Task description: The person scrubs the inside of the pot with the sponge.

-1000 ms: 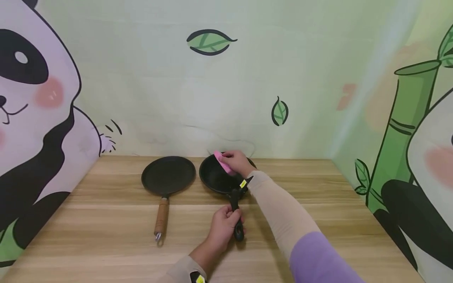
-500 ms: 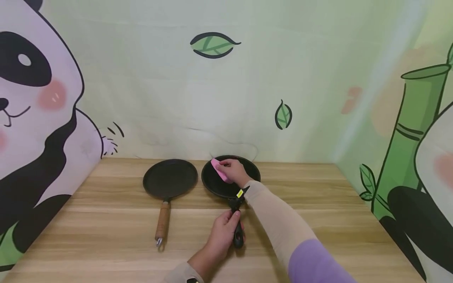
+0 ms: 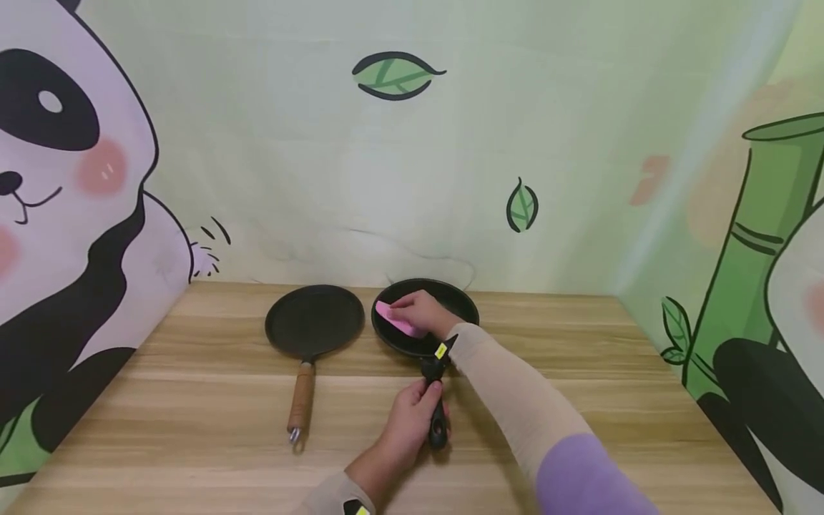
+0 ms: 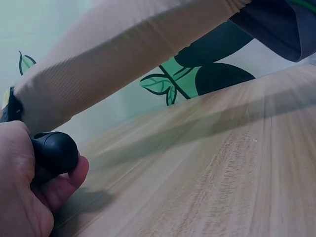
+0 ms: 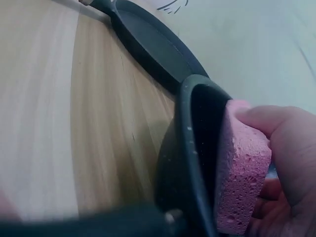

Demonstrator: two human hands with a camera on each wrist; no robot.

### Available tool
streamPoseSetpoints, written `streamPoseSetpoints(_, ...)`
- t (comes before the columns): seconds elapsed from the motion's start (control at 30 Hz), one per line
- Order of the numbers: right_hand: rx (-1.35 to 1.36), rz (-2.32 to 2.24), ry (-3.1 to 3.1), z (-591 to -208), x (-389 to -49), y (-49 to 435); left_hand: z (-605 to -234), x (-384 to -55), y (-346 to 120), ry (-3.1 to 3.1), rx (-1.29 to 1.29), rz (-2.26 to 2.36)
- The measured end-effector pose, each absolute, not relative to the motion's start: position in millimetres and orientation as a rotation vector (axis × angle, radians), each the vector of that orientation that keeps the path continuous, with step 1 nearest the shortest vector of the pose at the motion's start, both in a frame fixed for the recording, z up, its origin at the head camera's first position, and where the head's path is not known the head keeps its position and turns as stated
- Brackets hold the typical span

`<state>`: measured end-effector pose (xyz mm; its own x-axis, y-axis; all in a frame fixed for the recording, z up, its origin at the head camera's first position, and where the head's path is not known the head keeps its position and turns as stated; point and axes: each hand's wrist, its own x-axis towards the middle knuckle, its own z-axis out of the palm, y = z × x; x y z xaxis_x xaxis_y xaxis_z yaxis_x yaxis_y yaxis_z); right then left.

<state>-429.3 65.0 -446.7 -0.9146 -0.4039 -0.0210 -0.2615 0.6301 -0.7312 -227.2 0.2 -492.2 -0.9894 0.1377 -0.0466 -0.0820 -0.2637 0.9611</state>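
Note:
A deep black frying pan point(image 3: 450, 297) stands at the back of the table, its handle toward me. My left hand point(image 3: 405, 415) grips that black handle point(image 3: 438, 429), thumb along the top; in the left wrist view the fingers curl round the handle's end point(image 4: 58, 152). Inside the pan, my right hand point(image 3: 425, 312) holds a pink sponge point(image 3: 399, 323) at the left part of the bowl. Up close in the right wrist view, the porous sponge point(image 5: 244, 173) is pinched between thumb and fingers, next to the pan's wall point(image 5: 185, 143).
To the left lies a flat black pan point(image 3: 314, 320) with a wooden handle point(image 3: 301, 400), close beside the deep one. The wooden table point(image 3: 193, 429) meets a wall printed with pandas and bamboo point(image 3: 290, 179) right behind the pans. My right forearm point(image 3: 515, 386) crosses over the table.
My right hand has moved the sponge down and left within the pan, from near the far rim, and the sponge lies flatter. The left hand keeps its hold on the handle.

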Motion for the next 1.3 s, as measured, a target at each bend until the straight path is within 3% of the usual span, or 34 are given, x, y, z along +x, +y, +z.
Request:
streamPoseSetpoints(0.27, -0.789, -0.843, 2.425, -421, -414, 89, -492, -229, -3, 1.845, 0.018, 2.407)
streamPoseSetpoints(0.63, -0.830, -0.830, 2.402, -417, -405, 83, -489, -226, -12, 1.872, 0.010, 2.405)
streamPoseSetpoints(1.3, -0.628, -0.930, 2.811, -444, -446, 54, -485, -219, -14, 1.873, -0.065, 2.381)
